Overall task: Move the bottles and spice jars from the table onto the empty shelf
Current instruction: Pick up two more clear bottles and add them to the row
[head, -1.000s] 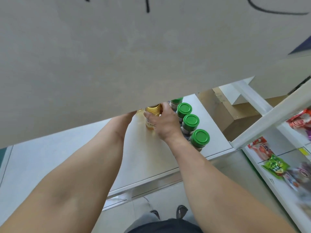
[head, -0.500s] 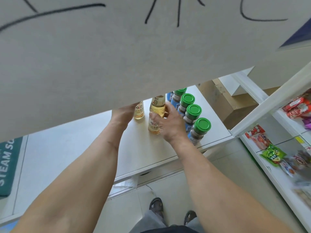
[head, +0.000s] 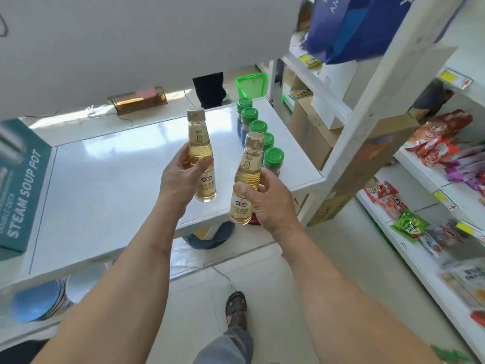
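Now lifted clear above the surface (head: 105, 185): two bottles, left hand (head: 181, 177) wrapped round one bottle (head: 201, 164), right hand (head: 265, 198) round another (head: 245, 187), upright for carrying; green-lidded jars (head: 258, 135) lined along the edge.

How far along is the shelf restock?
Done: nothing visibly shelved. In hand: left hand holds one vinegar bottle, right hand another vinegar bottle, both lifted off the table. Left: five green-lidded spice jars in a row on it.
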